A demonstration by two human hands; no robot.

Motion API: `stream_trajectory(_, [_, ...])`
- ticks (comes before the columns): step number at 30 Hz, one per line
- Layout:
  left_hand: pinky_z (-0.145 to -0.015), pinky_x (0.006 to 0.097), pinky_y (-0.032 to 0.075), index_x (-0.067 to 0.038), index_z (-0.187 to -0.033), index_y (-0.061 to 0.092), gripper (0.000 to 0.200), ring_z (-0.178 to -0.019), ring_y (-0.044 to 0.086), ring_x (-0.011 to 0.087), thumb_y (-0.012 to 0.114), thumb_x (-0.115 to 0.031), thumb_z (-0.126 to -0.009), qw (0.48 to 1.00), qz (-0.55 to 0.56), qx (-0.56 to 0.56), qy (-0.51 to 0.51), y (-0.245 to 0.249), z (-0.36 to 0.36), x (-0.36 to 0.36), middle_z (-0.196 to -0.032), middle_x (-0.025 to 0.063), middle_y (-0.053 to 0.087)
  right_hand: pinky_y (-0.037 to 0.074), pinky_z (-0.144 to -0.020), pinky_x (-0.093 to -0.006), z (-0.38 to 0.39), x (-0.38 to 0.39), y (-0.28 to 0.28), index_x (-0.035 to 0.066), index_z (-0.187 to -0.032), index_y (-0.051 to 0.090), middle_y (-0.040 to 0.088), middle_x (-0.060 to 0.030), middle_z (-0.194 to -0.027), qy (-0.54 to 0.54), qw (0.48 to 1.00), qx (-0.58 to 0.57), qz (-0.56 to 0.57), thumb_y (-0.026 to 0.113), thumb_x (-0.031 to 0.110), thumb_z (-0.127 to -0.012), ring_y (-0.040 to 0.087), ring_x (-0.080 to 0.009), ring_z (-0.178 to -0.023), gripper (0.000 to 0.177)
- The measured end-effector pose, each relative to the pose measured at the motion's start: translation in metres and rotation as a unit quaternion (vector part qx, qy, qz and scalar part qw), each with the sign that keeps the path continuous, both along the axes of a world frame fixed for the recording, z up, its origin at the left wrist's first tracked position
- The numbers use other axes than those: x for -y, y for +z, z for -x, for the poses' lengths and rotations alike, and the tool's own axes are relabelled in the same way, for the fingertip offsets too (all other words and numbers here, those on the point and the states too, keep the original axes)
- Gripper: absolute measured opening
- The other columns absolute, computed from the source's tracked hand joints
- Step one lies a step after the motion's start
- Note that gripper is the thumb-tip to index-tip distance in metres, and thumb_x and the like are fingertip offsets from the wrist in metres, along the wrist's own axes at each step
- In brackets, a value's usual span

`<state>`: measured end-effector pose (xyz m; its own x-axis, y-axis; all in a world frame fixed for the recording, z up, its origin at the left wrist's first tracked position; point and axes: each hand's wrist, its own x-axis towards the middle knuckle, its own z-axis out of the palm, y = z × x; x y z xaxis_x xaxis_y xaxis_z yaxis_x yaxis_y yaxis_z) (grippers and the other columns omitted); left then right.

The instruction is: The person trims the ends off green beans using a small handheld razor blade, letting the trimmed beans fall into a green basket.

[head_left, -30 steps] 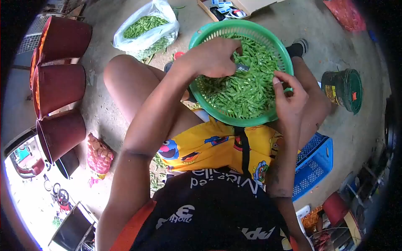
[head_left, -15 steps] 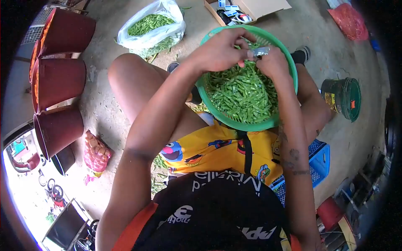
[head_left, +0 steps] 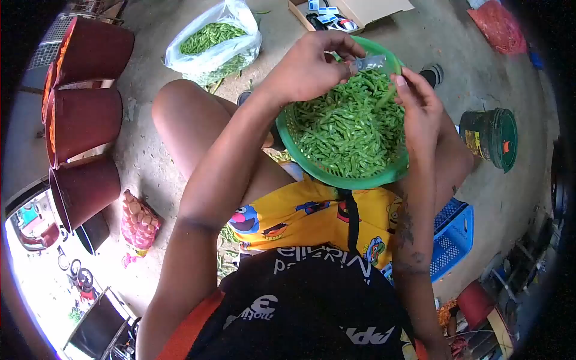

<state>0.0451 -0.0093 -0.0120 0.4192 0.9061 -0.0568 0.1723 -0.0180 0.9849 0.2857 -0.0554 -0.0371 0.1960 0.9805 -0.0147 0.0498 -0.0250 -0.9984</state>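
Observation:
My left hand (head_left: 315, 66) is over the left rim of the green basket (head_left: 300, 157), its fingers closed on a short, shiny blade (head_left: 371, 62). Past the blade, above the basket's right side, my right hand (head_left: 422, 108) pinches a long green bean (head_left: 385, 99) between thumb and fingertips. Blade and bean are apart. Many cut green bean pieces (head_left: 354, 135) fill the basket, which rests at my lap between my bent legs.
Upper left is a clear bag of beans (head_left: 255, 41). Red bins (head_left: 90, 117) and a mesh sack (head_left: 139, 225) stand left. An open carton (head_left: 375, 9), a dark lidded bucket (head_left: 480, 138) and a blue crate (head_left: 453, 240) lie around; a red net bag (head_left: 497, 27) is upper right.
My right hand has moved right and down, away from the left hand, and a long bean now shows in its fingers. My left hand with the blade has shifted slightly left.

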Motion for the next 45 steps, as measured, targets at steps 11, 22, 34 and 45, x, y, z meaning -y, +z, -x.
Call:
stream_trajectory(11, [-0.081,0.0273,0.057,0.005,-0.126,0.069,0.034,-0.086,0.069,0.0137,0.069,0.001,-0.092,0.976,0.117,0.118,-0.139,-0.01,-0.028,0.009,-0.101,0.0074,0.072,0.053,-0.081,-0.022,-0.007,0.079,0.014,-0.007,-0.127,0.072,0.079,-0.0115,-0.112,0.087,0.982,-0.103,0.135,0.074,0.008,-0.101,0.072,-0.0108,-0.095,0.03])
stream_trajectory(22, [-0.078,0.0252,0.057,0.004,-0.124,0.069,0.036,-0.085,0.068,0.0101,0.069,0.004,-0.088,0.96,0.17,0.074,-0.211,-0.007,-0.046,0.022,-0.097,0.0052,0.072,0.057,-0.093,-0.0284,-0.008,0.123,0.008,-0.008,-0.123,0.073,0.079,-0.0132,-0.111,0.051,0.988,-0.084,0.122,0.076,0.003,-0.099,0.073,-0.0163,-0.102,0.026])
stream_trajectory(34, [-0.079,0.0272,0.055,0.005,-0.121,0.07,0.034,-0.085,0.066,0.0114,0.07,0.004,-0.087,0.962,0.144,0.044,-0.227,-0.006,-0.039,0.013,-0.094,0.0033,0.071,0.056,-0.079,-0.0252,-0.02,0.135,0.004,-0.007,-0.119,0.074,0.079,-0.0128,-0.105,0.038,0.988,-0.081,0.128,0.076,0.002,-0.099,0.07,-0.0125,-0.091,0.023])
stream_trajectory(45, [-0.073,0.0246,0.052,0.002,-0.122,0.07,0.035,-0.084,0.065,0.0102,0.07,0.005,-0.087,0.96,0.171,0.06,-0.211,-0.009,-0.032,0.005,-0.093,0.0014,0.068,0.055,-0.078,-0.0248,-0.019,0.138,0.004,-0.006,-0.12,0.075,0.079,-0.0103,-0.106,0.046,0.989,-0.071,0.125,0.076,0.003,-0.099,0.07,-0.0117,-0.091,0.023])
